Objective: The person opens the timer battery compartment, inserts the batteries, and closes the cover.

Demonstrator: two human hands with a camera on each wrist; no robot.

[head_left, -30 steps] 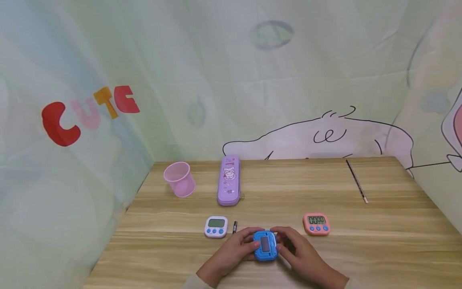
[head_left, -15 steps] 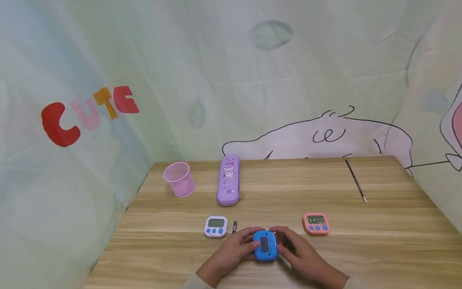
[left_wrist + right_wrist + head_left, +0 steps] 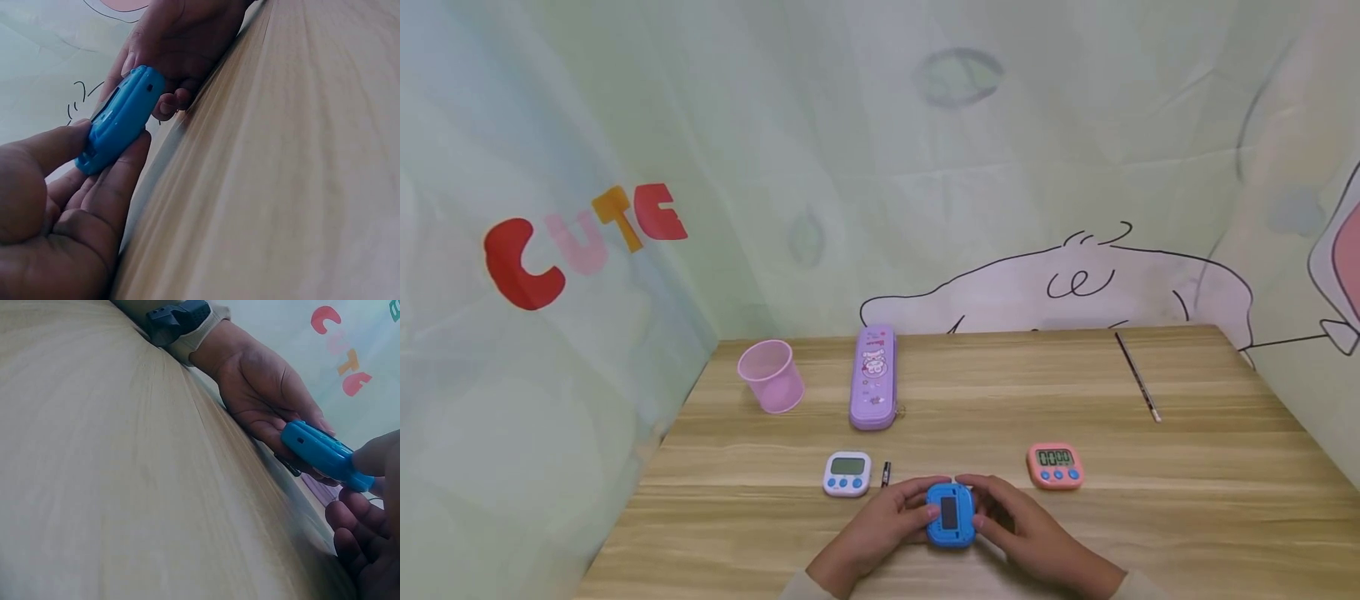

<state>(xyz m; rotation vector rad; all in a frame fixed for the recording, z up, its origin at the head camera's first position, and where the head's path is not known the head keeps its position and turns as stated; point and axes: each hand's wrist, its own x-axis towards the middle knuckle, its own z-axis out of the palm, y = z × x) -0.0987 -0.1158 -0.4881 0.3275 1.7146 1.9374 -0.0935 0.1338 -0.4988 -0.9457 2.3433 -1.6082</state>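
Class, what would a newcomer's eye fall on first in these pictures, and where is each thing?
Probably the bright blue device, held between the person's left hand and right hand at the near side of the table. Next, likely the colourful letters spelling CUTE on the left part of the backdrop. The purple case and the pink cup to its left, both toward the table's far edge, might also stand out.
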